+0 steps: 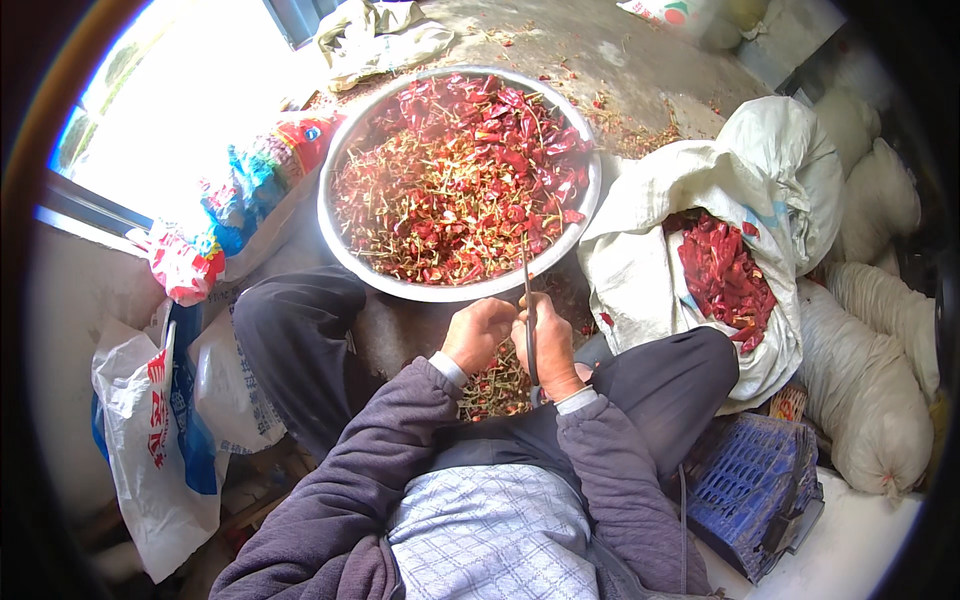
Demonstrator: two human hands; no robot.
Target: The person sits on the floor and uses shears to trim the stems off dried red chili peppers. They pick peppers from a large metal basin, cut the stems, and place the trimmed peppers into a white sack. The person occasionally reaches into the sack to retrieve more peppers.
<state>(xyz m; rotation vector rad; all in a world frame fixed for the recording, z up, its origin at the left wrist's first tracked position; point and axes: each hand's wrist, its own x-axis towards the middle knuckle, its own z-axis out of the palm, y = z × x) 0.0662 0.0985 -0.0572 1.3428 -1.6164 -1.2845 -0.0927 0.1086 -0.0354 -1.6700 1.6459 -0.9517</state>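
Observation:
My right hand (pixel 551 343) is closed around a pair of scissors (pixel 530 326), whose blades point away from me toward the basin. Close beside it, my left hand (pixel 476 334) has its fingers curled. Whether a small thing is pinched in them cannot be made out. Just beyond both hands stands a wide, pale-rimmed round basin (pixel 459 294), heaped with dried red chili peppers (pixel 517 154) and cut stems (pixel 450 195). More stems and bits (pixel 495 390) lie below my hands, between my legs.
At right, a white woven sack (pixel 637 247) gapes around red chilies (pixel 724 274). Filled sacks (pixel 862 390) lie beyond it, with a blue plastic crate (pixel 750 480) nearer me. Plastic bags (pixel 154 442) hang or lie at left. A crumpled cloth or sack (pixel 375 41) rests behind the basin.

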